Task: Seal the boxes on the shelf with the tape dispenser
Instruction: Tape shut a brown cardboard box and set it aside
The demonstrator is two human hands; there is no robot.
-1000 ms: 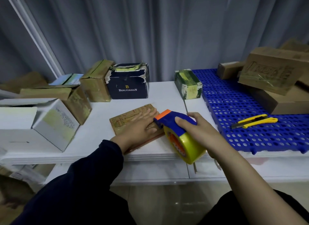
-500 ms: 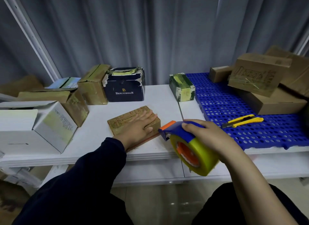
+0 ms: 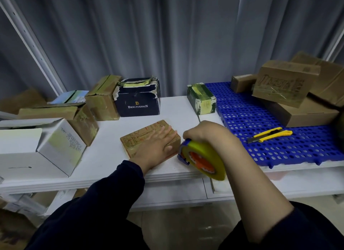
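Left hand [image 3: 158,143] flat on small box [image 3: 141,138] near shelf [image 3: 104,156] edge, right hand [image 3: 206,132] gripping tape dispenser [image 3: 202,159] beside it

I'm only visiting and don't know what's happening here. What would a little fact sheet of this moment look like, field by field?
Activity: sealing a brown box on a white shelf
Left hand: flat on top of the box, fingers straight
Right hand: grips the tape dispenser beside the box's right end
Dispenser look: yellow roll, blue frame, orange hub
Idle tool: yellow knife on the blue mat
Other boxes: several behind and to both sides, one dark box marked BENLYDESIGN
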